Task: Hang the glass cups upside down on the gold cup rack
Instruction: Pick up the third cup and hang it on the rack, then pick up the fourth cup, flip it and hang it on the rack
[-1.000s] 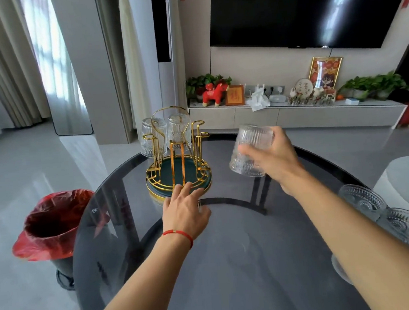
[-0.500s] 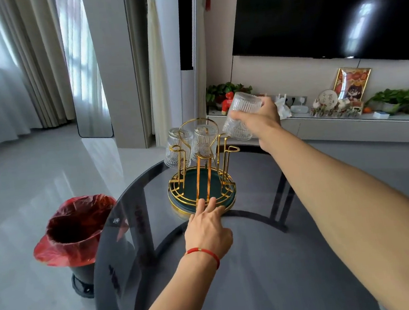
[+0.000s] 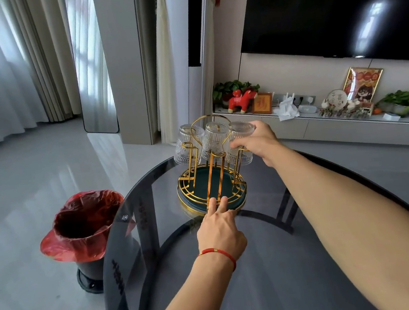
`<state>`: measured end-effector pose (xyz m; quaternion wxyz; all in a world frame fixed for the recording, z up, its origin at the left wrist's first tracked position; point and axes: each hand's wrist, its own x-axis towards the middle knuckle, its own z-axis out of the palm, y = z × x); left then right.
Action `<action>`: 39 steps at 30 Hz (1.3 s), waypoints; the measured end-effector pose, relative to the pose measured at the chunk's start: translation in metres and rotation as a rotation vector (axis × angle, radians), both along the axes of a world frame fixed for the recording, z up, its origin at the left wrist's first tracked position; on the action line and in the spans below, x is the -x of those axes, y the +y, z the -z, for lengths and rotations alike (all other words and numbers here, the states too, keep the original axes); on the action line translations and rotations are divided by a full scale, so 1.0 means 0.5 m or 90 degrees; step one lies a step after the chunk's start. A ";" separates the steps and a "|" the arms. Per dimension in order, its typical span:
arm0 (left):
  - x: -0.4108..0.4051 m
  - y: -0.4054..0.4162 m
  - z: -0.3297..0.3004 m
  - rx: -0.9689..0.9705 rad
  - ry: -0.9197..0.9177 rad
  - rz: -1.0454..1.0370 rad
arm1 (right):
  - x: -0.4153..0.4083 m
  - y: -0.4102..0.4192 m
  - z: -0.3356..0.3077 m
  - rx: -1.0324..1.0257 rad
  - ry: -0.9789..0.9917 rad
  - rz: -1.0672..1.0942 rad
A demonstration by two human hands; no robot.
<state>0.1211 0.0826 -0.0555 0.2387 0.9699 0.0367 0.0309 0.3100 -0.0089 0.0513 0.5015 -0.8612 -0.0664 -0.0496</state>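
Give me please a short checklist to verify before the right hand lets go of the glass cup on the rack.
1. Glass cup upside down in right hand: ok.
2. Cup fully seated over its gold prong: cannot tell, the glass and hand hide it.
3. Left hand steadying the gold cup rack at its near rim: ok.
4. Rack base flat on the glass table: ok.
5. Two hung cups clear of the new one: cannot tell.

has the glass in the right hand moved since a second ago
Yes. The glass cup in the right hand went from out right of the gold rack to upside down over its right peg.
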 end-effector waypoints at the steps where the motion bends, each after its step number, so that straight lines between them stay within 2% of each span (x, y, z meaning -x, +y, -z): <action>1: 0.000 -0.002 -0.001 -0.003 0.002 -0.002 | 0.000 -0.002 0.000 0.005 0.007 -0.004; 10: -0.003 -0.008 -0.005 -0.041 0.016 -0.009 | 0.004 -0.001 -0.011 0.040 0.112 -0.065; 15: 0.000 -0.014 -0.004 -0.069 0.016 -0.032 | 0.020 -0.010 0.007 -0.016 0.159 -0.083; 19: 0.010 -0.031 -0.003 -0.110 0.000 -0.040 | 0.101 -0.052 0.023 -0.079 0.089 -0.015; 24: 0.038 -0.078 -0.013 -0.031 -0.146 -0.009 | 0.292 -0.173 0.041 -0.143 -0.019 0.040; 27: 0.071 -0.134 -0.020 0.044 -0.184 0.059 | 0.431 -0.256 0.053 -0.075 -0.093 0.026; 31: 0.114 -0.189 -0.044 0.122 -0.182 0.175 | 0.562 -0.352 0.079 0.125 -0.217 0.069; 35: 0.152 -0.222 -0.067 0.172 -0.164 0.231 | 0.637 -0.424 0.073 0.159 -0.279 0.188; 37: 0.172 -0.234 -0.070 0.198 -0.147 0.242 | 0.660 -0.453 0.085 0.279 -0.257 0.212; 39: 0.189 -0.243 -0.068 0.214 -0.126 0.247 | 0.674 -0.467 0.098 0.427 -0.180 0.205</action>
